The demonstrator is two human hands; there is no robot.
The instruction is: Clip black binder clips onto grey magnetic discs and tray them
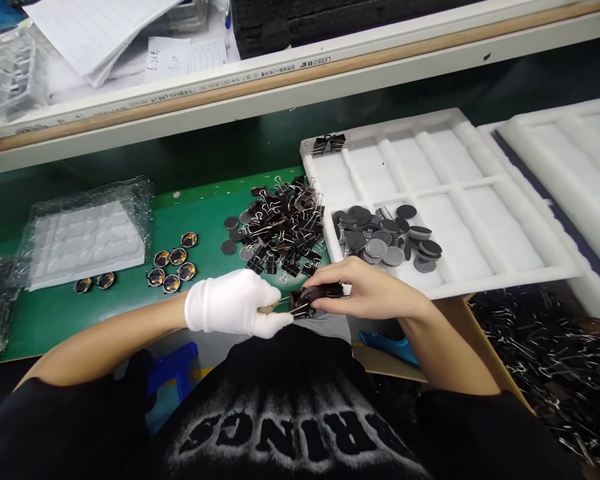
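In a white glove, my left hand (233,303) pinches the wire handles of a black binder clip (298,304) just in front of my chest. My bare right hand (375,291) grips a dark round disc (311,293) from the other side, with another black clip part at its fingers. The clip touches the disc's left side; whether its jaws are around the edge, I cannot tell. Beyond my hands lies a heap of black binder clips (285,223). Several grey and black discs (377,249) fill the nearest compartment of a white foam tray (460,277).
Small round dials (179,256) lie on the green table (207,220) at left. Clear plastic trays (87,233) stand behind them. A cardboard box of loose clips (550,360) is low at right. Papers (100,33) lie on the shelf above; its edge (300,73) spans the back.
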